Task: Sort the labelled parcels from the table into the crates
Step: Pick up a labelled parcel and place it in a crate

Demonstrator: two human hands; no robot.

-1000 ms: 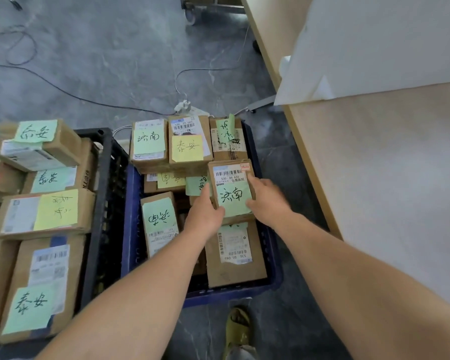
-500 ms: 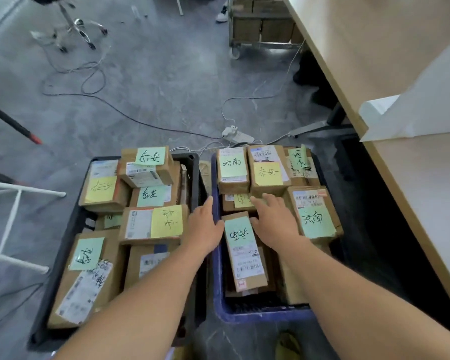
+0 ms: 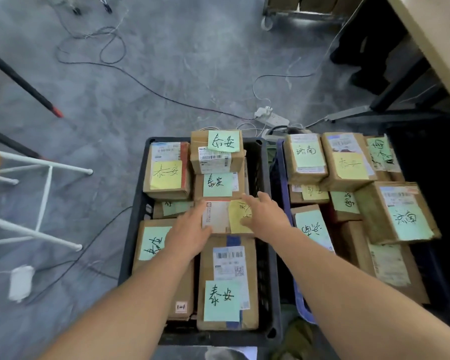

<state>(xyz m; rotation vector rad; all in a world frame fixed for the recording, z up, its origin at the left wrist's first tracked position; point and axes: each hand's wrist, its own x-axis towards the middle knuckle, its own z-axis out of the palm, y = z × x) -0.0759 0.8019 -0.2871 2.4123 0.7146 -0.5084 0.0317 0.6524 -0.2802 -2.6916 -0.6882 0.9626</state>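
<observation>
Black crate (image 3: 138,219) on the grey floor (image 3: 166,74), packed with cardboard parcels bearing green and yellow handwritten notes. This crate serves as the landmark.

Both hands over the middle of the black crate. Left hand (image 3: 190,231) lies flat, fingers straight and relaxed, on the left edge of a parcel with a white shipping label and a yellow note (image 3: 225,216). Right hand (image 3: 264,213) rests on the right part of the same parcel, fingers spread and extended over the yellow note, covering part of the writing. Neither hand curls round the parcel; both sit open on its top face.

That parcel lies on top of the others, mid-crate, between a green-noted parcel (image 3: 218,184) toward the far side and a larger parcel with a barcode label and green note (image 3: 227,281) on the near side.

Blue crate (image 3: 279,178) just beside the black crate's right wall, also full of noted parcels, stacked in layers; one large parcel with a green note (image 3: 400,214) sits tilted on top of them.

Beyond the black crate: a white power strip (image 3: 272,118) and loose cables on the floor. Left of it, a white metal frame (image 3: 42,183). Table edge (image 3: 431,42) at far upper right.
</observation>
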